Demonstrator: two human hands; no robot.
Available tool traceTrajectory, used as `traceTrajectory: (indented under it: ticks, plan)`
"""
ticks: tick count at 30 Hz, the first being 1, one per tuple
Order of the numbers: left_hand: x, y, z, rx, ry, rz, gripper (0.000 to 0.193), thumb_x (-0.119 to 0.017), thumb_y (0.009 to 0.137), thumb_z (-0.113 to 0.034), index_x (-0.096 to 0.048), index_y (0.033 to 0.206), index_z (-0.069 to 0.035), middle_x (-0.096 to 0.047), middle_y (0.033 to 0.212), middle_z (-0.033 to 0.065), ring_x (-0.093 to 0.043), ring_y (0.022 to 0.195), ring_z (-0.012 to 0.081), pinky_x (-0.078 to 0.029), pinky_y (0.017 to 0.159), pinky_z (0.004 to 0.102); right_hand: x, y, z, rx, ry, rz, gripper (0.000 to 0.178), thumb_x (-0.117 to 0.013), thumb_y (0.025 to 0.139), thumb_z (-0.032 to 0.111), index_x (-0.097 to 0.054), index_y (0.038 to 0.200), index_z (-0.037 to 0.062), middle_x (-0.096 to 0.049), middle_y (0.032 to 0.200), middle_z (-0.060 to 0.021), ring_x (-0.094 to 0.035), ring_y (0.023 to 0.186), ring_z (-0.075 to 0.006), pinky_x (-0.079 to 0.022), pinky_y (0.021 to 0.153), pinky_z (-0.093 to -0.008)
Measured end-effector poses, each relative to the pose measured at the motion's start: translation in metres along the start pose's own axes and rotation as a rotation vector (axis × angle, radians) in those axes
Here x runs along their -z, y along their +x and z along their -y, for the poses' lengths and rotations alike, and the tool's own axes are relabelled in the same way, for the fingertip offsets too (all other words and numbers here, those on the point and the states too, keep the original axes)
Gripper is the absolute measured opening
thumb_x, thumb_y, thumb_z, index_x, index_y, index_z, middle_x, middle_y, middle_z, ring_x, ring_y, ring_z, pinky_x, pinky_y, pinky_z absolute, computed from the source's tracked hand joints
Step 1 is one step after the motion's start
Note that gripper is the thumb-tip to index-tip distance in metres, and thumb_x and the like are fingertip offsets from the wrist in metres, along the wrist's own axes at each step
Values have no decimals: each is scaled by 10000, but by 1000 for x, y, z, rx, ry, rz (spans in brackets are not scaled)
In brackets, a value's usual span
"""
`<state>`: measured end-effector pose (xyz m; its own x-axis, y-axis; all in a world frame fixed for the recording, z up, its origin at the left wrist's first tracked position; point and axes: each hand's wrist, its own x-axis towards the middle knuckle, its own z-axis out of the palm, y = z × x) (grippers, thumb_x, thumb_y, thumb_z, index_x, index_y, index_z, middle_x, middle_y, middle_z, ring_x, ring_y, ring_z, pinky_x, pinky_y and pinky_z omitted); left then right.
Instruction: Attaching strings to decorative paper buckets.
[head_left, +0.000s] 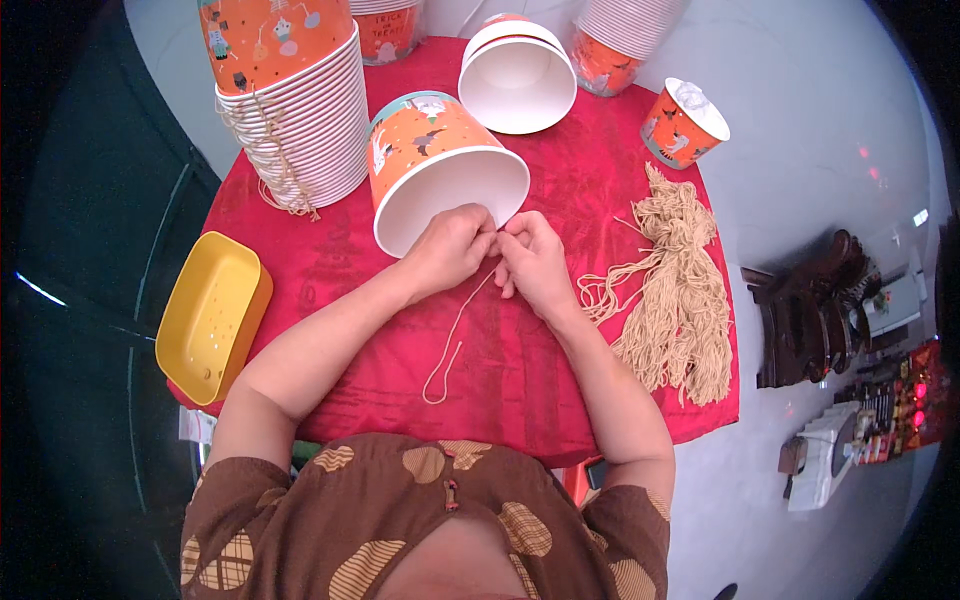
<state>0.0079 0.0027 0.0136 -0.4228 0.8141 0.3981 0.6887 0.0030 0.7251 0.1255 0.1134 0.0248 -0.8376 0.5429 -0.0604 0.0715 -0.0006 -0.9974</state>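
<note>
An orange paper bucket (437,140) with cartoon figures and a white inside lies on its side, its mouth turned toward me. My left hand (452,243) is at the lower right of its rim, thumb and fingers pinched together. Close beside it, my right hand (534,262) pinches a thin beige cord (462,316) at the rim. The cord's loose end trails down over the red cloth and curls back in a hook. Where the cord meets the bucket wall is hidden by my fingers.
A tall stack of buckets (290,130) with cord loops stands at the left. A yellow bin (212,315) sits at the left edge. White-lined buckets (517,85) lie behind; a small cup (686,125) stands right. A beige cord bundle (680,300) covers the right side of the red tablecloth (330,260).
</note>
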Motion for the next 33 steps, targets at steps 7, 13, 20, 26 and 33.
traceTrajectory:
  ticks: [7,13,20,26,33]
  plan:
    - [6,3,2,122,-104,-11,114,-612,845,-81,-614,832,32,-652,772,176,-642,722,291,-494,655,385,1,3,-14,417,-465,-75,115,-582,869,36,-509,957,22,-596,672,-166,-639,597,-300,-470,552,-447]
    - [6,7,2,199,-167,13,140,-601,850,-99,-615,808,33,-643,748,157,-620,689,247,-481,636,369,3,7,-22,648,-583,-136,128,-640,853,26,-551,944,13,-568,603,-115,-584,514,-188,-454,498,-334]
    - [6,8,2,274,-230,36,195,-561,888,-125,-603,810,49,-634,725,132,-599,663,199,-476,614,349,-2,7,-26,678,-644,-152,97,-657,839,31,-597,909,2,-626,645,-137,-644,566,-217,-486,509,-341]
    - [4,8,3,316,-340,24,235,-503,947,-158,-592,856,38,-600,709,96,-562,593,156,-451,547,311,-5,8,-27,642,-670,-183,59,-651,850,44,-630,884,0,-661,701,-137,-663,604,-224,-503,545,-335]
    - [9,9,-1,390,-463,50,185,-458,946,-105,-585,932,28,-580,737,75,-516,544,115,-425,489,274,-4,8,-25,675,-573,-179,38,-641,853,33,-634,860,-4,-648,707,-128,-635,597,-196,-482,548,-315]
